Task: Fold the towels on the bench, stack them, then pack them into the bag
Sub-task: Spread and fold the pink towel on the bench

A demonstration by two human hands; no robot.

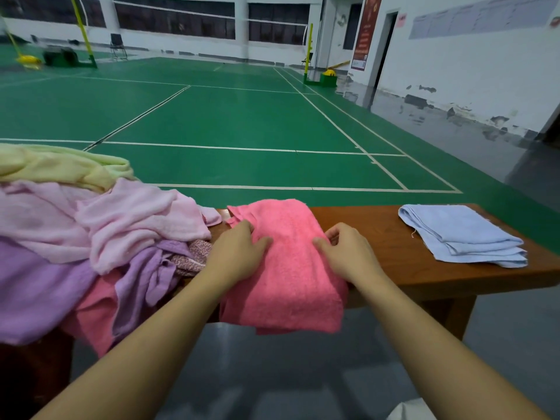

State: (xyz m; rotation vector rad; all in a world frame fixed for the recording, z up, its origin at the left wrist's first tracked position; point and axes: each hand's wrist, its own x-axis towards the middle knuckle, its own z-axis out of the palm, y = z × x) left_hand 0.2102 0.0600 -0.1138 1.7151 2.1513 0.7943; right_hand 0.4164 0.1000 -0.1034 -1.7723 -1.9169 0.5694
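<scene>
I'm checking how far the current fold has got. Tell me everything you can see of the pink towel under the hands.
The pink towel is bright pink terry cloth, fuzzy and thick-looking. It lies across the bench as a band, seemingly doubled over, its far end reaching the bench's far edge and its near end hanging over the front edge. The left hand rests on it, thumb spread; the right hand pinches its right edge. Its left edge sits next to the unfolded pile. The blue towel lies apart.
</scene>
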